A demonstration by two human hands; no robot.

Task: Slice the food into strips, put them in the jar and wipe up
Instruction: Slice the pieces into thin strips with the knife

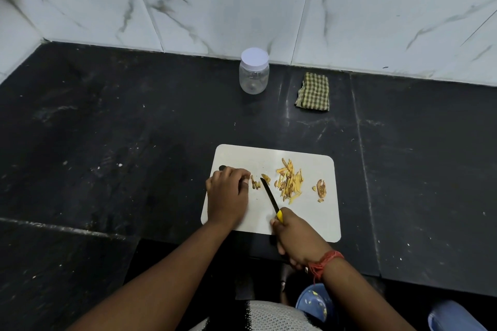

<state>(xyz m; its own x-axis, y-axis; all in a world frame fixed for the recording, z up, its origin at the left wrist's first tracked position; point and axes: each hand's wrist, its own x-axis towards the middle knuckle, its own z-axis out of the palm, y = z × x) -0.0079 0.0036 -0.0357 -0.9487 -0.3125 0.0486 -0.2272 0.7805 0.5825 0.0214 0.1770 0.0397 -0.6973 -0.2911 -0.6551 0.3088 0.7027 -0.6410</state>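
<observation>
Black tabletop [107, 142]: my left hand [227, 196] pins the last food [255, 183], right hand [295, 236] grips the knife [270, 196]. Strips [290, 180] lie beyond it; jar [254, 71] capped, cloth [313, 91] untouched.

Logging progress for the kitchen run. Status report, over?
Left hand pinning last food bits on board; right hand gripping knife. Strip pile cut. Jar lidded, empty; cloth unused. Nothing in the way.
</observation>
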